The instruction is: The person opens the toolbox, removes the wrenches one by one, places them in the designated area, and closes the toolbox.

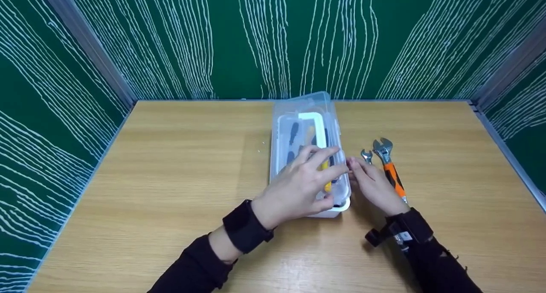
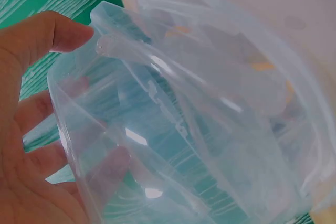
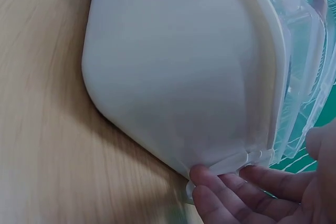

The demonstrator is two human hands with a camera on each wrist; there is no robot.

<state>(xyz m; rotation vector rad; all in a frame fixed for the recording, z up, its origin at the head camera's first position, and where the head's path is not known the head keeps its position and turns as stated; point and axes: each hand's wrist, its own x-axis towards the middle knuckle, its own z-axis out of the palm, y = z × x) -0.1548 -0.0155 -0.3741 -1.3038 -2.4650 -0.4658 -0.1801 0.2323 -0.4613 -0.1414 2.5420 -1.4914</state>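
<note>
A long translucent box with a pale base stands at the table's middle, its clear lid raised from the rim along the right side. My left hand holds the lid near its close right corner, thumb at the edge and fingers across it. Beside the box's right wall, my right hand touches a small side latch with its fingertips, the thumb apart. Through the clear plastic show dark-handled tools and a yellow piece, their kinds blurred.
Right of the box lie an adjustable wrench with an orange and black handle and a smaller metal wrench, partly hidden by the right hand. Green walls with white streaks enclose the wooden table at the back and sides.
</note>
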